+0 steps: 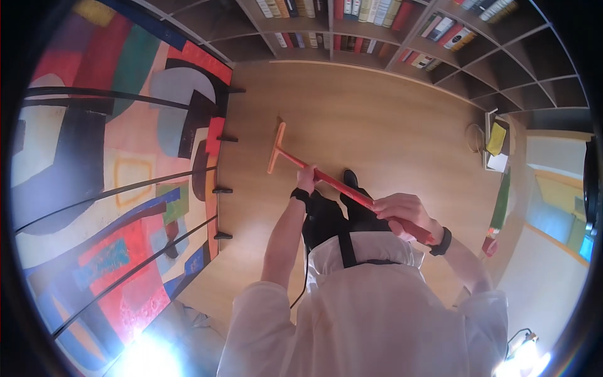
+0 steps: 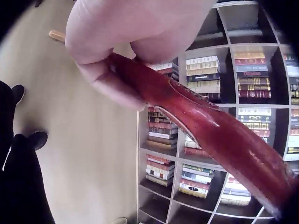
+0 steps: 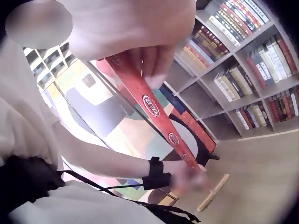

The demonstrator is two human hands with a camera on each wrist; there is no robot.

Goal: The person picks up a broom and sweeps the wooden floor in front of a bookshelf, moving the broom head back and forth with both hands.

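A long red shaft with a tan crossbar at its far end, T-shaped like a floor squeegee or mop, slants across in front of the person's body. Partway down it, the left hand grips the shaft. Nearer the body, the right hand holds the thicker upper end, palm over it. In the left wrist view the red shaft is glossy, with fingers curled round it. Oval labels mark the shaft in the right wrist view, where the left hand looks blurred.
Bookshelves line the far wall. A large colourful painted panel on black feet stands at the left. The wooden floor lies between. At the right is a small white stand with a yellow item. One dark shoe shows.
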